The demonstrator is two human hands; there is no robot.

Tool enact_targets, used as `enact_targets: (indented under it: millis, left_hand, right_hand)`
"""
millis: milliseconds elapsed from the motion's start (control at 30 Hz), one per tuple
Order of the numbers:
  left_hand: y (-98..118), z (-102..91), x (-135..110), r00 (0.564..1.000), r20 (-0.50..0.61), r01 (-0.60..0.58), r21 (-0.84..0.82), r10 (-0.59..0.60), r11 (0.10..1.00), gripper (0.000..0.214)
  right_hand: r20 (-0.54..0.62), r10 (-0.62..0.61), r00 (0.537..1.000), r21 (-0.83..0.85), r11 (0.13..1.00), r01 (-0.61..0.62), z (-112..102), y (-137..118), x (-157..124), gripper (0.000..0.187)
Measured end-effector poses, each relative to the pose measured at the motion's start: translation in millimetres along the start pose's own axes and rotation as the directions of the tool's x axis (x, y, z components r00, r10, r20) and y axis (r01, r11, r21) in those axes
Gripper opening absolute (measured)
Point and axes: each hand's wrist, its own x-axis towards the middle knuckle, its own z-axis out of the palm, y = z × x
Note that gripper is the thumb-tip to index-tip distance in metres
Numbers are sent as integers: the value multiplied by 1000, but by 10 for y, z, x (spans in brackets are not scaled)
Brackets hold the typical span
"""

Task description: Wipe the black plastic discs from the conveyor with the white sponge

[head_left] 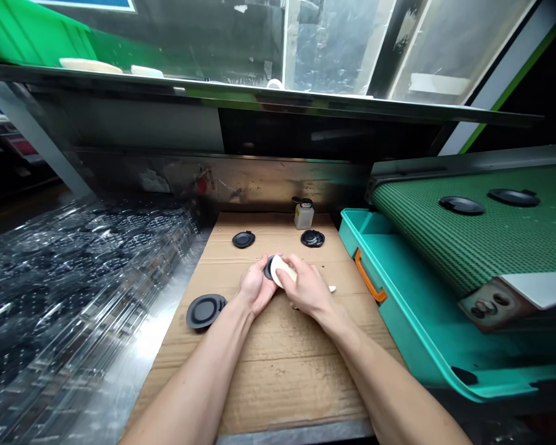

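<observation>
Over the middle of the cardboard (287, 364), my left hand (256, 287) is closed around the edge of a round black plastic part (268, 268). My right hand (308, 285) grips a white pad (280, 269), which lies against the face of that part and covers much of it. A small white tip shows beyond my right hand; I cannot tell if it belongs to the pad. Left of my left forearm lies a larger black round lid-like piece (204, 310). Two smaller black round parts, one at the left (243, 239) and one at the right (312, 238), sit farther back.
A small translucent bottle (304, 215) with a black top stands at the cardboard's back edge. To the right is a teal bin (398, 309) with an orange handle, beside a green conveyor belt (426, 235) carrying black parts. Clear plastic trays (74, 296) are stacked at left. A metal shelf edge (259, 96) crosses above.
</observation>
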Motion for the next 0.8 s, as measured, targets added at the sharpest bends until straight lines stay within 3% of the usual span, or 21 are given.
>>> enact_targets:
  millis: [133,233,333,400,433,500,567,633,700,800]
  left_hand:
    - [82,-22,-2,999,-35,35,-69,-37,997,36]
    - [133,-17,-15,996,-48,68,-123,-75,990,43]
    - [158,-11,-25,994,-38,94,-170,-102,981,49]
    - [165,-18,-27,993,-37,103,-192,-112,976,46]
    - [167,-25,-27,993,-40,106,-198,-116,975,43]
    - [171,-44,-28,992,-39,106,-197,-116,975,37]
    - [168,-61,-30,994,-17,104,-180,-109,978,32]
    - [154,-72,-28,995,9,100,-155,-100,983,30]
    - [123,-73,-21,996,19,86,-127,-84,988,28]
    - [53,-55,-5,999,4,49,-74,-49,996,28]
  right_hand:
    - [-102,142,985,-39,988,-147,-122,219,96,34]
    - [-65,220,973,-176,958,-228,-271,322,127,41]
    - [-79,103,992,-325,938,-123,-414,303,60,43]
    - [89,-63,994,-299,950,87,-480,268,-7,34]
    - [235,-120,965,-244,954,177,-497,255,-35,29]
    - [498,-160,852,-121,960,251,-495,240,-67,21]
    - [593,-175,786,-30,971,238,-458,231,-74,10]
    - [533,-247,809,78,967,243,-410,218,-69,5]
    - [365,-297,882,175,953,249,-365,206,-53,11]
    - [89,-205,975,236,955,179,-323,230,68,18]
